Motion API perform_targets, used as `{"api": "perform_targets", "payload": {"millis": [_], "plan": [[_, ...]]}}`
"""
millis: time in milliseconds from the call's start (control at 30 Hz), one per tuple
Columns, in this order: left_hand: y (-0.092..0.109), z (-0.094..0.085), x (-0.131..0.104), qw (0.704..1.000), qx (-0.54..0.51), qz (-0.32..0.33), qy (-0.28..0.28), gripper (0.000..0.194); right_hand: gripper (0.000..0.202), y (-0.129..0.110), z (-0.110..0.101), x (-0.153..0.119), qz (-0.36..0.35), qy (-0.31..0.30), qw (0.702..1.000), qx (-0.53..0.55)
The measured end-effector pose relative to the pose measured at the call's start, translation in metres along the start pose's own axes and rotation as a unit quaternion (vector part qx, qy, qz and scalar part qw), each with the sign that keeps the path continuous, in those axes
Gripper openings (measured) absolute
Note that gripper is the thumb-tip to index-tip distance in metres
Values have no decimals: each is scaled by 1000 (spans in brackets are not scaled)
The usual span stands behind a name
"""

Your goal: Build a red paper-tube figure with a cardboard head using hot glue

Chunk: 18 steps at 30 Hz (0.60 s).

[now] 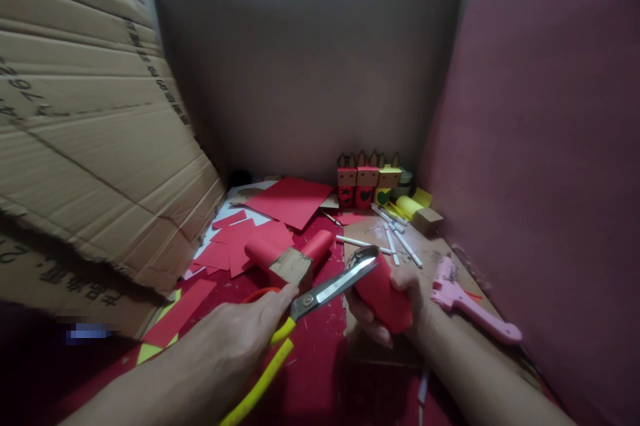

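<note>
My left hand [247, 323] is closed on a pair of scissors [320, 291] with red and yellow handles. Its blades lie together, their tips over the dark open end of a red paper-covered tube [384, 299]. My right hand [410, 289] wraps round that tube and holds it tilted. Just beyond my left fingers lie a small cardboard block [291, 266] and red paper rolls [320, 246]. Most of my left fingertips are hidden behind the hand.
Red paper sheets [290, 201] and cut pieces lie at the left. Behind stand several decorated paper figures [367, 179], with white pens [410, 246] before them. A pink glue gun [467, 313] lies at right. A large cardboard sheet [100, 119] leans on the left.
</note>
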<state>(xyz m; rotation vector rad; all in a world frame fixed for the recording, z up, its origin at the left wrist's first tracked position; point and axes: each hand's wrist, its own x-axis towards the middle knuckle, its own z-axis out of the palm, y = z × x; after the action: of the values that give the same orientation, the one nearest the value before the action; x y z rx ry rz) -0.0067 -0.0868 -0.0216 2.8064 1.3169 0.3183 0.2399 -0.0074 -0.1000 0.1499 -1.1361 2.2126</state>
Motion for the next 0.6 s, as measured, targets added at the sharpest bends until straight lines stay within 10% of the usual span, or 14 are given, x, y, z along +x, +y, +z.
{"api": "perform_targets", "payload": {"millis": [600], "plan": [[2,3,4,992,-109,-20,58,49,40,-4,10,8,-33,47,998,-33]]}}
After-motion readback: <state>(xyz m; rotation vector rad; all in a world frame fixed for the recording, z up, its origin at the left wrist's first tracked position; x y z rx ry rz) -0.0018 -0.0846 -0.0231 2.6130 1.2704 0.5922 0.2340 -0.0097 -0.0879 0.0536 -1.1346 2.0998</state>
